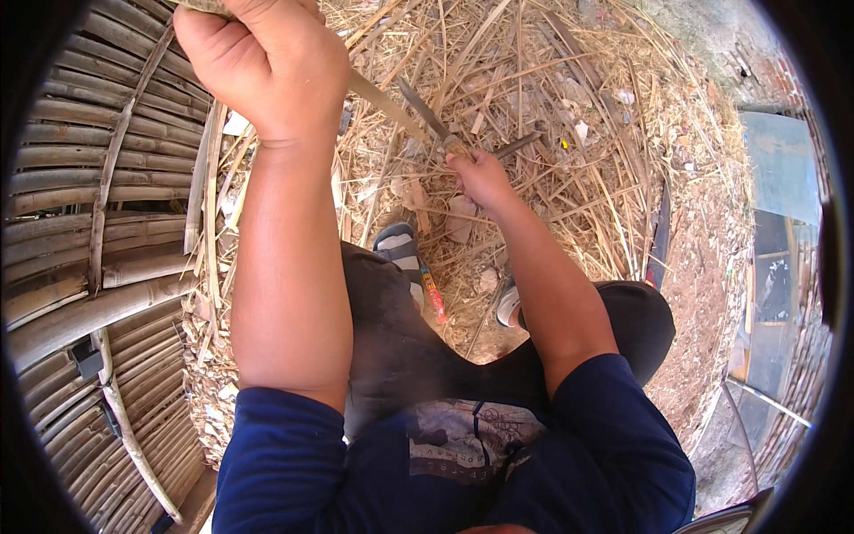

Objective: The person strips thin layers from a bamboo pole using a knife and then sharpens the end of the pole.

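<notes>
My left hand is raised high at the upper left, its fingers wrapped round a long pale bamboo strip. From behind the fist the strip slants down to the right, its lower part close to the knife. In my right hand, lower and near the middle, is a knife gripped by its handle. The dark narrow blade points up and left, beside the strip. I cannot tell whether blade and strip touch. The far end of the strip beyond my left fist is partly cut off by the frame.
Loose bamboo splinters and shavings cover the ground ahead. A dark stick lies just past my right hand. A slatted bamboo wall stands close on the left. My sandalled foot is below the knife; bluish panels are at the right.
</notes>
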Demonstrator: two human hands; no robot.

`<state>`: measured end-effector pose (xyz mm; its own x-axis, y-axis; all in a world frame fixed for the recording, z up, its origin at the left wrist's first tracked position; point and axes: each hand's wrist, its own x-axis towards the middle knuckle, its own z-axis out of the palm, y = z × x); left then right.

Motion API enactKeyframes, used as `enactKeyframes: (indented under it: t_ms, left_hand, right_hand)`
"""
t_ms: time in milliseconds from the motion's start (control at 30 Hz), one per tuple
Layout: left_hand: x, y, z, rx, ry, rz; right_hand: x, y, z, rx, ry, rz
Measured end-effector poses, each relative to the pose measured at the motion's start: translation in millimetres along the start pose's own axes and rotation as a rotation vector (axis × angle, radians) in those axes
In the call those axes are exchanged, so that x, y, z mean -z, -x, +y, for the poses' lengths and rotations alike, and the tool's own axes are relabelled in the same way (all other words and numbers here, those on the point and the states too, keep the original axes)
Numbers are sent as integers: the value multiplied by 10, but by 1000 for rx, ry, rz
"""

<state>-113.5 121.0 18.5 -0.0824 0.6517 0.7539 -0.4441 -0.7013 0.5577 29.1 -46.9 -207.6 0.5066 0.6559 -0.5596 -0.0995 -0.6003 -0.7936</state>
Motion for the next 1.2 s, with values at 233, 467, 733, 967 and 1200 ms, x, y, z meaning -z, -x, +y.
enactKeyframes:
  t_ms: [233,467,733,967,1200]
  left_hand:
    - [-145,62,-178,-162,99,-56]
    - [-135,96,-213,-55,83,-2]
    - [-72,36,-242,-67,103,22]
    - [-88,26,-146,-33,56,38]
    - [82,-36,-216,137,-41,33]
  right_hand:
    - [-5,90,-111,112,78,-18]
    - [-2,106,-182,182,216,50]
    - [18,-43,-114,327,191,146]
    - [22,147,-279,327,199,122]
    - [-270,341,625,393,338,252]
